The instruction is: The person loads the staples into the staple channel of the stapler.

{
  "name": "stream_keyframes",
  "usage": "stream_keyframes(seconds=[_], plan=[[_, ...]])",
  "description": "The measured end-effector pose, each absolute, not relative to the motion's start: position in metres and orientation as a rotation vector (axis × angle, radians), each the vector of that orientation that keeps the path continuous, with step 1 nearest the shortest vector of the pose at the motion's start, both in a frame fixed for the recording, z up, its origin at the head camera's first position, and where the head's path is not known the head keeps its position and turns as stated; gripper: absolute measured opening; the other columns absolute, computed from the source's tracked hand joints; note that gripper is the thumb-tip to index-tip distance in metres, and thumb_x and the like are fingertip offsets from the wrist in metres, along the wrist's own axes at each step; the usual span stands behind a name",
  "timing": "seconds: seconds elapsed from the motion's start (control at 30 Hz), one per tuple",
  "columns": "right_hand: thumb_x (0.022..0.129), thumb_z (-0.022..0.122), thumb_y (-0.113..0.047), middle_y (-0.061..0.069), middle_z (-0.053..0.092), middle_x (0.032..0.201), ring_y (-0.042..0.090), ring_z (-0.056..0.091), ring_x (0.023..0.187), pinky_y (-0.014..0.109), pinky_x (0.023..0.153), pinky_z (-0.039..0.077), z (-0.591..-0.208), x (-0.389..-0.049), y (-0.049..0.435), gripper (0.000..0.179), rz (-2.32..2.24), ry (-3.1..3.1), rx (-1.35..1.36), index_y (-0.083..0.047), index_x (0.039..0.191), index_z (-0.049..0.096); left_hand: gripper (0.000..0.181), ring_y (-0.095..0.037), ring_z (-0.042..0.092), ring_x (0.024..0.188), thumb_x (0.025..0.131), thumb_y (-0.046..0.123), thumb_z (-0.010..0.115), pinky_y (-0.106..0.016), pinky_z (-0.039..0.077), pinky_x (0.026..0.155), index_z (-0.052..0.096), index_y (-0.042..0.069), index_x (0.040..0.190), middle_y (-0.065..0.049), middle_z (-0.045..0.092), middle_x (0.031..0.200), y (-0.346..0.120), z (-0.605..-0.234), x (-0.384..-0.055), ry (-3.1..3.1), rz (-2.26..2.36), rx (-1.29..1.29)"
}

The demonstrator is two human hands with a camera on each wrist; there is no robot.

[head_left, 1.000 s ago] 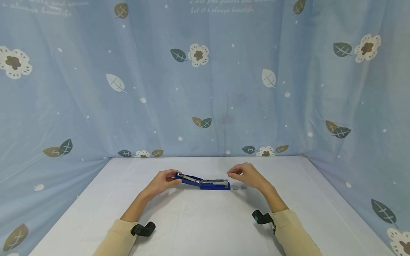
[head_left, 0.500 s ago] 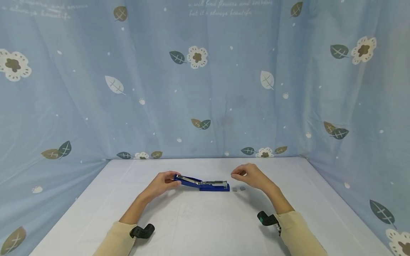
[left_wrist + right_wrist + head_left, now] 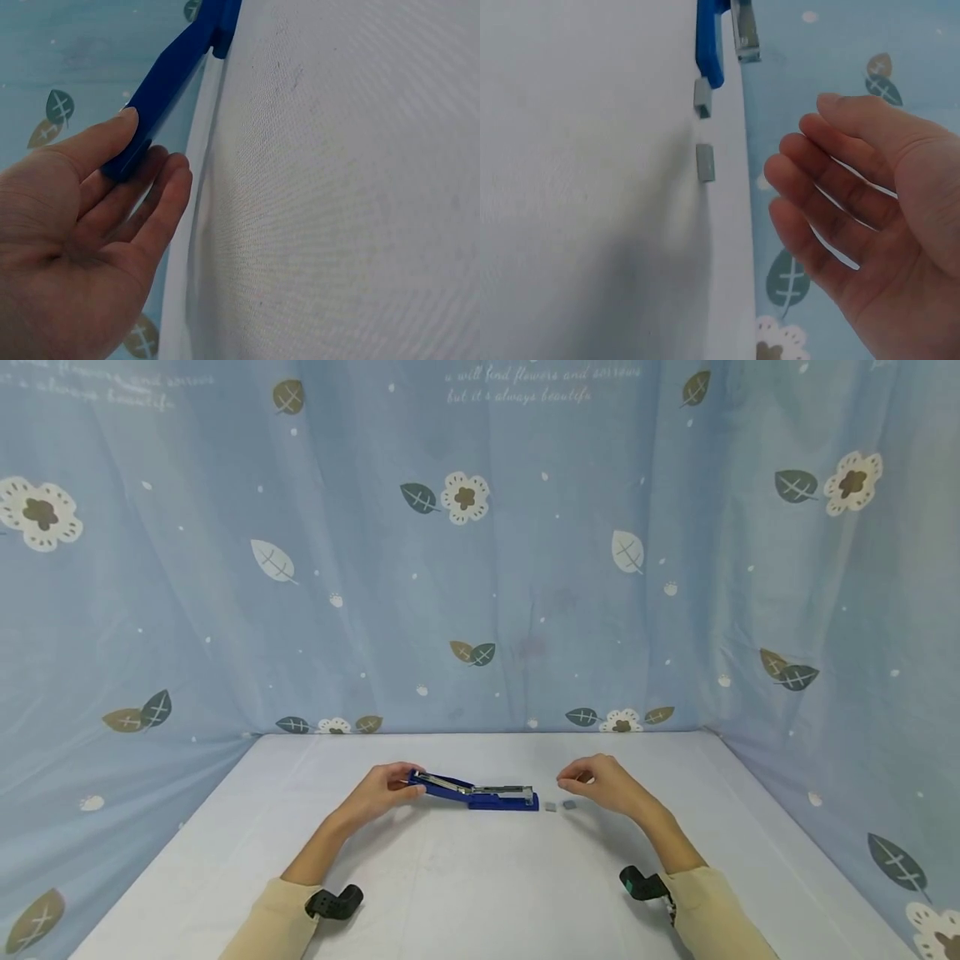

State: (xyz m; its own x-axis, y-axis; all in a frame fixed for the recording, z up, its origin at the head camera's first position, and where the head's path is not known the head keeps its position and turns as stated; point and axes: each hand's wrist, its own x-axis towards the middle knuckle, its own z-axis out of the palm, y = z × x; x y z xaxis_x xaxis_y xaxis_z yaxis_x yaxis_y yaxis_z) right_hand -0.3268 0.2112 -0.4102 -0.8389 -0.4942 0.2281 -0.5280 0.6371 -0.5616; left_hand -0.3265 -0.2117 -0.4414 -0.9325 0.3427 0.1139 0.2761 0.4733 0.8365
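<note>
A blue stapler lies on the white table with its top cover swung far back to the left. My left hand pinches the end of that raised cover between thumb and fingers. The metal magazine sits over the base, exposed. Two small grey staple strips rest just right of the stapler; the right wrist view shows one staple strip apart from the other. Over and beyond them hovers my right hand, its fingers loosely bent and nothing between them.
The white table reaches back to a blue curtain printed with leaves and flowers, which also stands along both sides. A black wrist camera is strapped to the left sleeve, another black wrist camera to the right.
My right hand has drawn away from the stapler's front end, moving right and slightly nearer. The left hand stays in place on the cover.
</note>
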Motion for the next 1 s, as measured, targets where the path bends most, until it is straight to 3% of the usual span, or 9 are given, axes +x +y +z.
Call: stream_keyframes(seconds=[0.33, 0.63, 0.8, 1.0], plan=[[0.095, 0.066, -0.026, -0.002, 0.074, 0.098, 0.012, 0.064, 0.087, 0.022, 0.073, 0.051, -0.42, -0.331, 0.218, 0.025, 0.993, -2.816, 0.861, -0.006, 0.108, 0.073, 0.042, -0.023, 0.067, 0.102, 0.093, 0.025, 0.068, -0.041, 0.055, 0.087, 0.059, 0.005, 0.13, -0.016, 0.069, 0.117, -0.21, -0.44, -0.321, 2.631, 1.484, 0.548], [0.094, 0.066, -0.023, 0.001, 0.074, 0.1, 0.015, 0.065, 0.089, 0.024, 0.076, 0.051, -0.415, -0.331, 0.219, 0.024, 0.959, -2.848, 0.847, -0.006, 0.108, 0.073, 0.039, -0.029, 0.067, 0.103, 0.094, 0.016, 0.066, -0.027, 0.054, 0.082, 0.058, -0.002, 0.128, -0.022, 0.067, 0.117, -0.2, -0.415, -0.302, 2.65, 1.478, 0.565], [0.094, 0.067, -0.023, 0.0, 0.074, 0.099, 0.014, 0.064, 0.089, 0.025, 0.076, 0.051, -0.416, -0.333, 0.222, 0.023, 0.97, -2.863, 0.837, -0.006, 0.109, 0.073, 0.041, -0.025, 0.068, 0.104, 0.093, 0.024, 0.068, -0.03, 0.055, 0.085, 0.059, 0.004, 0.129, -0.016, 0.068, 0.118, -0.206, -0.428, -0.317, 2.647, 1.479, 0.559], [0.093, 0.068, -0.023, 0.0, 0.074, 0.097, 0.013, 0.064, 0.086, 0.023, 0.073, 0.051, -0.42, -0.335, 0.224, 0.025, 1.002, -2.882, 0.836, -0.005, 0.109, 0.072, 0.044, -0.02, 0.068, 0.103, 0.091, 0.03, 0.071, -0.026, 0.054, 0.083, 0.061, 0.01, 0.128, -0.012, 0.069, 0.118, -0.21, -0.439, -0.328, 2.622, 1.481, 0.535]])
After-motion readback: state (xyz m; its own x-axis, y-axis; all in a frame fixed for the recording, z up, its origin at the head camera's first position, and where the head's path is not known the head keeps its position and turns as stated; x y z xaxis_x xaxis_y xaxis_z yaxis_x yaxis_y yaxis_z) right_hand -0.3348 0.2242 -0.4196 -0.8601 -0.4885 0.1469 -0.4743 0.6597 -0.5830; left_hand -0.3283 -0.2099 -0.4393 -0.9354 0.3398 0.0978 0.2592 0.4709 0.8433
